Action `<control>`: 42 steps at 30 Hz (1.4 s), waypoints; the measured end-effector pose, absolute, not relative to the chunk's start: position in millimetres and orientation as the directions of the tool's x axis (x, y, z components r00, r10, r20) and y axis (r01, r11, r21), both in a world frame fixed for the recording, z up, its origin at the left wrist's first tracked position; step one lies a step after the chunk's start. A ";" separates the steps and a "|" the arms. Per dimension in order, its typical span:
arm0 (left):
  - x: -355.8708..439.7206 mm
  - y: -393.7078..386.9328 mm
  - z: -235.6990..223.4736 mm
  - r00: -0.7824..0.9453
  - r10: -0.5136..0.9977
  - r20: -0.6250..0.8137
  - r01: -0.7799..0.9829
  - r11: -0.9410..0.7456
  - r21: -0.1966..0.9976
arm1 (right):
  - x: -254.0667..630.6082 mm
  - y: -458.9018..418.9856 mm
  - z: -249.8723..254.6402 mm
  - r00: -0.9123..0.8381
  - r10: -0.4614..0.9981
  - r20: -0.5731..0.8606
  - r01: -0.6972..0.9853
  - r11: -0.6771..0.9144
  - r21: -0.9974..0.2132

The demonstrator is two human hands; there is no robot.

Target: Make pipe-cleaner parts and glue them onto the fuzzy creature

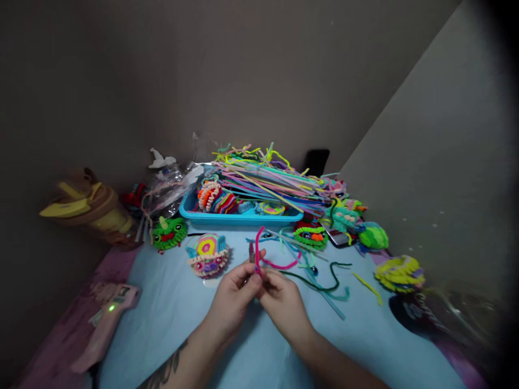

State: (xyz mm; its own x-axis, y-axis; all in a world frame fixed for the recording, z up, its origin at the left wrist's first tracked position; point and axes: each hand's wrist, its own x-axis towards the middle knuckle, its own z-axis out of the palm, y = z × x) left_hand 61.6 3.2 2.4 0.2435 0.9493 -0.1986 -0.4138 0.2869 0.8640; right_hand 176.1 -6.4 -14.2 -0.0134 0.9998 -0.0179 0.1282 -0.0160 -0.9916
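Note:
My left hand point(233, 294) and my right hand point(284, 302) meet over the middle of the table, fingertips pinched together. Between them is a bright pink pipe cleaner point(257, 246), one end standing up above the fingers. A curved pink length point(286, 266) runs out to the right behind my right hand; whether it is the same piece is hidden. A small dark reddish strip point(251, 252) shows beside the upright end, too blurred to name. Left of my hands sits a round pipe cleaner figure point(208, 256) in cream, pink and yellow. A dark green pipe cleaner point(324, 286) lies near my right hand.
A blue tray point(243, 219) at the back holds a heap of pipe cleaners point(267, 183). Green figures point(169, 233) and a yellow figure point(399, 274) stand around. A pink glue gun point(107, 329) with a lit green light lies left, near a lidded cup point(95, 205).

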 end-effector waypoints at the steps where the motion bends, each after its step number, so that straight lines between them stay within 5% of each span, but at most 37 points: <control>1: 61.6 2.8 2.5 0.259 0.947 -0.188 -0.386 0.280 0.879 | 176.3 -5.7 -14.9 -0.008 1.000 -0.004 0.145 -0.003 -0.989; 6: 53.3 5.3 11.1 0.165 0.983 -0.079 -0.272 0.122 0.954 | 179.5 -1.4 -16.5 0.012 0.990 -0.142 -0.095 -0.141 -0.986; 11: 38.8 8.6 19.1 -0.170 0.985 0.016 -0.105 -0.034 0.994 | 186.6 -3.1 0.1 -0.254 0.904 -0.344 -0.342 -0.417 -0.842; 19: 35.7 9.0 22.0 -0.228 0.971 0.072 0.005 -0.073 0.997 | 191.9 -10.2 4.0 -0.578 0.739 -0.346 -0.180 -0.529 -0.829; 31: 34.1 9.3 13.2 -0.116 0.969 0.217 0.306 -0.173 0.936 | 196.1 -5.6 2.5 -0.636 0.651 -0.414 -0.036 -0.561 -0.827; 42: 34.4 11.2 12.3 0.088 0.845 0.527 0.547 -0.483 0.683 | 198.4 -2.1 9.9 -0.634 0.629 -0.450 0.047 -0.549 -0.834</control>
State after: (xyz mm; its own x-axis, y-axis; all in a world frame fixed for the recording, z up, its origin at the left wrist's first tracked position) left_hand 34.4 11.2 12.3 0.0880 0.8452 0.5272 0.5473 -0.4832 0.6833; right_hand 198.4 -2.1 9.9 -0.6341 0.6291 -0.4495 0.0465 -0.5493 -0.8343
